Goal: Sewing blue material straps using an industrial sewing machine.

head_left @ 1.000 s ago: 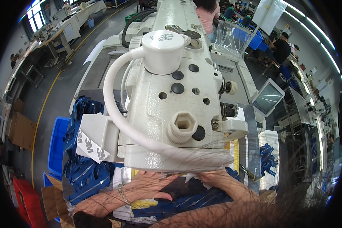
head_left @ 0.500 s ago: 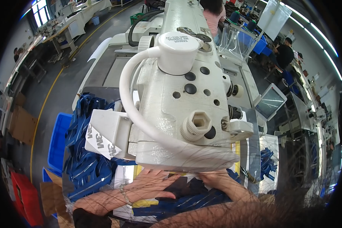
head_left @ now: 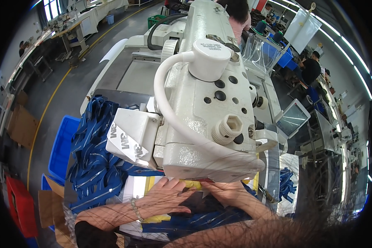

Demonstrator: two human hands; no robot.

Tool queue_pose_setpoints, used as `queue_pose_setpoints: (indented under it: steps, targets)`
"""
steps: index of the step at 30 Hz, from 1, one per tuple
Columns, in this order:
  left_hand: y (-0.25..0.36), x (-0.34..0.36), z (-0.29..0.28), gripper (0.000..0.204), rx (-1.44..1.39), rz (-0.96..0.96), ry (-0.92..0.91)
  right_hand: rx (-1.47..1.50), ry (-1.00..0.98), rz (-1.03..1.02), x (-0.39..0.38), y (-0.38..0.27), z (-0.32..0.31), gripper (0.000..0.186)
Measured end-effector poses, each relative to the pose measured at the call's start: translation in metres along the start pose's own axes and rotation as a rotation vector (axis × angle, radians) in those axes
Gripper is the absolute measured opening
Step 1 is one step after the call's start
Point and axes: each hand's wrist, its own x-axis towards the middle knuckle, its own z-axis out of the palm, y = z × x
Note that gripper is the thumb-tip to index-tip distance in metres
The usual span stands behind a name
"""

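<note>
Below the head of a large white sewing machine (head_left: 186, 153), both my hands work close together. My left hand (head_left: 165, 196), with a beaded bracelet at the wrist, lies over the white and yellow work sheet, its fingers slightly bent and its thumb apart. Dark cloth (head_left: 198, 200) lies between the hands. My right hand (head_left: 223, 192) has its fingers pressed together at the cloth's far edge, below the machine head; what they pinch is hidden. Blue zipper strips (head_left: 194, 220) lie in front of both hands. The needle area is hidden by the machine head.
A heap of blue zipper strips (head_left: 97, 165) lies left of the machine, beside a blue bin (head_left: 62, 144). A smaller bundle of blue strips (head_left: 287, 184) is at the right, below a screen (head_left: 292, 118). Other people sit farther back.
My view has shifted, so the machine appears farther right. My left hand's fingers have drawn in from being stretched out; my right hand's fingertips have moved left, nearer to the left hand.
</note>
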Motion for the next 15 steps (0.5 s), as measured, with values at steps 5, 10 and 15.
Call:
queue_pose_setpoints:
  steps: [5,10,15]
  targets:
    - [-0.002,-0.002,-0.001,0.064,-0.011,0.016,-0.004,-0.067,-0.012,-0.131,0.008,0.003,-0.005,0.026]
    - [-0.018,-0.015,-0.006,0.050,-0.010,-0.060,0.049,0.012,-0.086,-0.034,0.012,0.004,-0.001,0.024]
    - [-0.040,-0.021,0.000,0.039,-0.033,-0.080,-0.007,-0.118,0.078,-0.248,0.008,0.005,0.000,0.035]
